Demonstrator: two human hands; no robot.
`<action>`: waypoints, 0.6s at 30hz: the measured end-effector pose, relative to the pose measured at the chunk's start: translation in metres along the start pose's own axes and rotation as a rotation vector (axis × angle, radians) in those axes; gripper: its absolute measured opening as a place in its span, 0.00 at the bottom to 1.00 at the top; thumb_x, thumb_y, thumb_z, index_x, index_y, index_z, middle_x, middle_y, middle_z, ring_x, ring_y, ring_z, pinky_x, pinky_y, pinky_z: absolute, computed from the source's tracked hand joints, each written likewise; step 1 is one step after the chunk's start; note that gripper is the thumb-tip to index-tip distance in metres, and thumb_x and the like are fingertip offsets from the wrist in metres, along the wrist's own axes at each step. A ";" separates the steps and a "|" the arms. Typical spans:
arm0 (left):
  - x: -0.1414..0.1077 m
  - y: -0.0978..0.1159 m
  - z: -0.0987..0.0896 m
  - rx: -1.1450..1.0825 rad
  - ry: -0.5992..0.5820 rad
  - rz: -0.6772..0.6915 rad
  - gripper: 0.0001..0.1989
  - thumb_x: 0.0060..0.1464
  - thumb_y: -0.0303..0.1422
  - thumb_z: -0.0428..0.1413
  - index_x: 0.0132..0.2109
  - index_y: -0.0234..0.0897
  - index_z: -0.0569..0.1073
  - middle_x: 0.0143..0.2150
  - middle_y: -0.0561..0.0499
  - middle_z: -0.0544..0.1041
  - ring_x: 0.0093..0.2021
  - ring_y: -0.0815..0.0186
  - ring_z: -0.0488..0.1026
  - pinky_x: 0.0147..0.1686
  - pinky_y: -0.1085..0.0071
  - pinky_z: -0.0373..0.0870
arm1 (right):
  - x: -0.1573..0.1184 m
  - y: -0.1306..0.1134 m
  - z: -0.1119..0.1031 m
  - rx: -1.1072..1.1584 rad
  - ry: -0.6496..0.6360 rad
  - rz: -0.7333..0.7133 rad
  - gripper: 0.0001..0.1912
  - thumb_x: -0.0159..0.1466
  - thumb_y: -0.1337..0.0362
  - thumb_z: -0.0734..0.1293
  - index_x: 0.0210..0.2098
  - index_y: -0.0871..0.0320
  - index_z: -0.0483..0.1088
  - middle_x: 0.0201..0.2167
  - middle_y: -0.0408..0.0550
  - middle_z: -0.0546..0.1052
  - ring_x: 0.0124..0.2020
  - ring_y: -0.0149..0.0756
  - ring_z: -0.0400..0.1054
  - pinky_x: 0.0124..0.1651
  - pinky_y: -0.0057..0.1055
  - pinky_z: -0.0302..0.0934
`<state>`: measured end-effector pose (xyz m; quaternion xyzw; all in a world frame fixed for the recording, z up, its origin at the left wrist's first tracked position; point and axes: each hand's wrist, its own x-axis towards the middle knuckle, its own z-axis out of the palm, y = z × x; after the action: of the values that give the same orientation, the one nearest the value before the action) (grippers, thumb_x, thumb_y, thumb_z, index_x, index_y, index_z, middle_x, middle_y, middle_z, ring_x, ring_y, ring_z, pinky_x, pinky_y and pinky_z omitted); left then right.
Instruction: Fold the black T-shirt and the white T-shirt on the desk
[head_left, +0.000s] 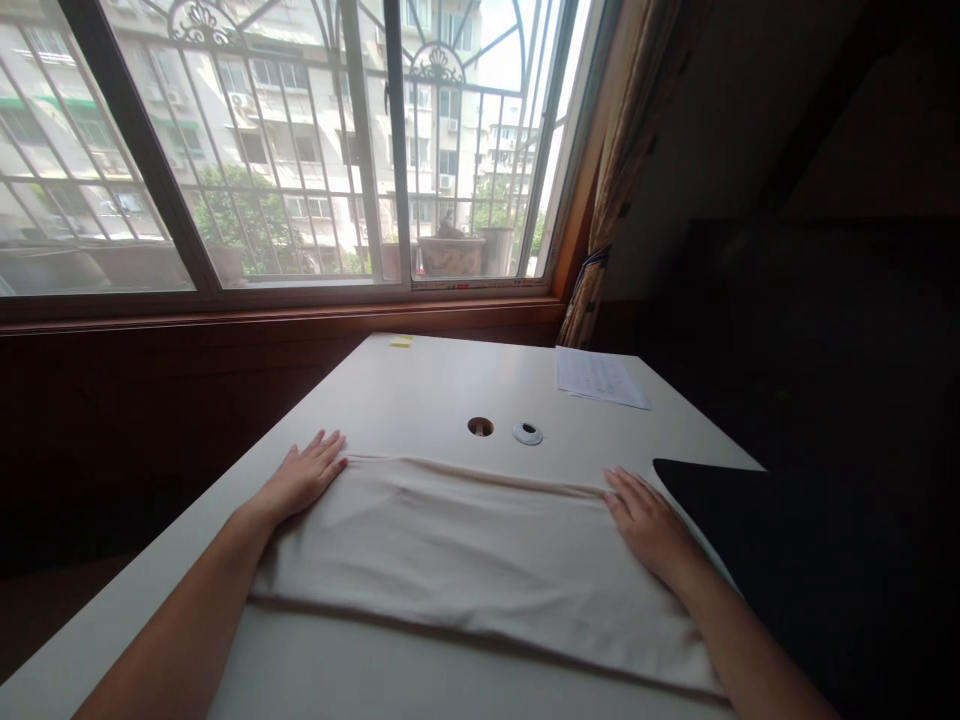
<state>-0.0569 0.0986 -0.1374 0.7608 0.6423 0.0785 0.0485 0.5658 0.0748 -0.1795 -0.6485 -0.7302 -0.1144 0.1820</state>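
A beige cloth point(465, 560), folded into a wide band, lies across the white table point(435, 390) with soft wrinkles on its surface. My left hand point(304, 478) rests flat at the cloth's far left corner, its fingers stretched out and pointing away from me. At the far right corner, my right hand point(649, 522) lies on the cloth with its fingers extended. The cloth's far edge shows a folded, slightly raised rim between the two hands.
Beyond the cloth are a round hole point(481, 428) and a round grommet cover point(528, 433). Papers point(601, 378) lie at the far right, a yellow note point(400, 342) at the far left. A dark panel point(720, 500) stands at the right, below a window point(300, 150) and curtain point(611, 180).
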 end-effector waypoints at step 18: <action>-0.023 -0.058 -0.017 -0.049 0.228 -0.135 0.31 0.69 0.45 0.39 0.68 0.32 0.65 0.71 0.39 0.63 0.70 0.51 0.61 0.68 0.54 0.59 | -0.017 -0.008 -0.037 -0.302 -0.007 0.054 0.27 0.72 0.60 0.56 0.65 0.67 0.62 0.59 0.72 0.68 0.52 0.57 0.71 0.53 0.48 0.66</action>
<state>-0.1201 0.0850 -0.1319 0.7008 0.6912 0.1764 -0.0011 0.5636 0.0430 -0.1525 -0.6883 -0.6875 -0.2159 0.0830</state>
